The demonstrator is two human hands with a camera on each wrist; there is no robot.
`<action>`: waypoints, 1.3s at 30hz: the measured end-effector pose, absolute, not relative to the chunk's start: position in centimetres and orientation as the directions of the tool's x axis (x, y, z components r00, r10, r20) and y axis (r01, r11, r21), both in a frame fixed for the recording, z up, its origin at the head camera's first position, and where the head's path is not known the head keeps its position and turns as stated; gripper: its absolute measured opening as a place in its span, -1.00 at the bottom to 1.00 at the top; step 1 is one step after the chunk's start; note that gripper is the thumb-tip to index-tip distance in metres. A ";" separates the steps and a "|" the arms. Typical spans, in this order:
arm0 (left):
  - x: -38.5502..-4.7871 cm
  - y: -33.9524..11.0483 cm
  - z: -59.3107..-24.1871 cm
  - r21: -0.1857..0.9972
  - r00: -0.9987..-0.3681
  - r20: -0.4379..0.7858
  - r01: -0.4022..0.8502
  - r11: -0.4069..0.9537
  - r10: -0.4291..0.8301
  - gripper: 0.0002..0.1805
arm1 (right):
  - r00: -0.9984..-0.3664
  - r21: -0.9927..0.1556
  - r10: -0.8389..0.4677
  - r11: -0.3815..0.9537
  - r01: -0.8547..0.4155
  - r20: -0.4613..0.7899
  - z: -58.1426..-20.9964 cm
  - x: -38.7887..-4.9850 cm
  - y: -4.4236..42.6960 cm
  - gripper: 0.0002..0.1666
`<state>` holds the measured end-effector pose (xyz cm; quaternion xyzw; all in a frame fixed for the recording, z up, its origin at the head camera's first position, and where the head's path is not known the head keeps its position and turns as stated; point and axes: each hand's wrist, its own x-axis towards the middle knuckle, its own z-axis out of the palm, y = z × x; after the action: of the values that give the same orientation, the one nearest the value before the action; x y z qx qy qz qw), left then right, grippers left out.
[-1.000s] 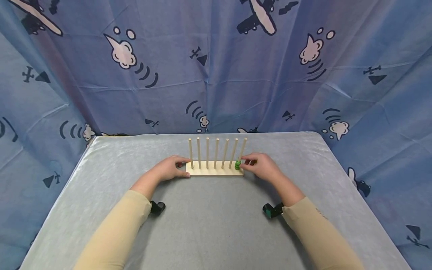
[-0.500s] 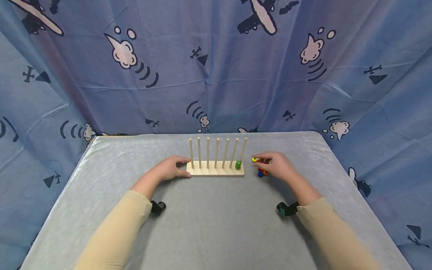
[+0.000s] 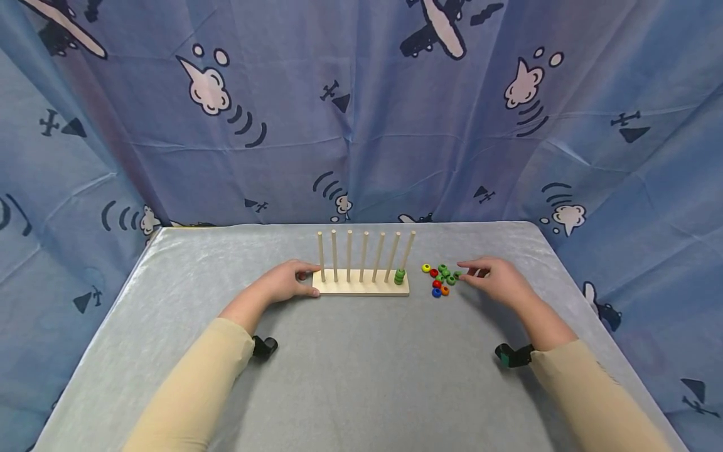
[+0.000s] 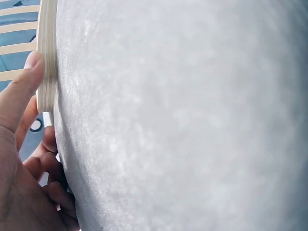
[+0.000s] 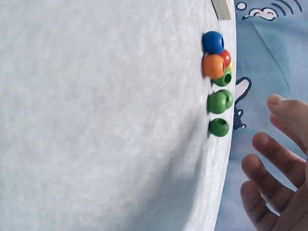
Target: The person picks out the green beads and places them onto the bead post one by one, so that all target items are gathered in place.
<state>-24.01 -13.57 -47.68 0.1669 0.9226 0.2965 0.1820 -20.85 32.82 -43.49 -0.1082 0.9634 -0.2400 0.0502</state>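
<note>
A wooden board (image 3: pixel 361 287) with several upright pegs lies on the table, and green beads (image 3: pixel 399 277) are stacked on its rightmost peg. The left hand (image 3: pixel 286 281) grips the board's left end. In the left wrist view, the thumb of that hand (image 4: pixel 21 110) lies against the board's edge (image 4: pixel 46 72). The right hand (image 3: pixel 497 280) has its fingertips beside the rightmost loose green bead (image 3: pixel 457 275). In the right wrist view, the fingers of the right hand (image 5: pixel 284 168) are spread and hold nothing, apart from the green bead (image 5: pixel 219 127).
Right of the board lie loose beads: yellow (image 3: pixel 426 268), red (image 3: pixel 433 273), blue (image 3: pixel 436 292), orange (image 3: pixel 445 290) and several green ones (image 3: pixel 450 280). A grey cloth covers the table (image 3: pixel 361 364). Behind it hangs a blue patterned curtain (image 3: pixel 282 113).
The right hand has moved rightward from the rightmost peg, past the loose beads, uncovering them. The green beads stay on the peg. The left hand keeps its grip on the board.
</note>
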 end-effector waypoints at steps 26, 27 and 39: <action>-24.0 -13.6 -47.6 0.612 -0.877 -0.241 0.196 0.767 0.416 -0.25 | -0.956 -0.387 -0.271 0.898 -0.210 -0.111 -46.2 -22.8 33.6 -0.55; -24.0 -13.6 -47.6 0.611 -0.877 -0.243 0.194 0.768 0.415 -0.25 | -0.956 -0.384 -0.269 0.900 -0.206 -0.118 -46.2 -22.9 33.6 -0.55; -24.0 -13.5 -47.5 0.607 -0.877 -0.250 0.188 0.772 0.410 -0.25 | -0.956 -0.343 -0.260 0.918 -0.201 -0.135 -46.3 -23.5 33.2 -0.60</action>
<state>-23.97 -13.54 -47.53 0.1623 0.9224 0.2960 0.1876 -23.51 33.19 -46.27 -0.1180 0.9751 -0.1651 0.0892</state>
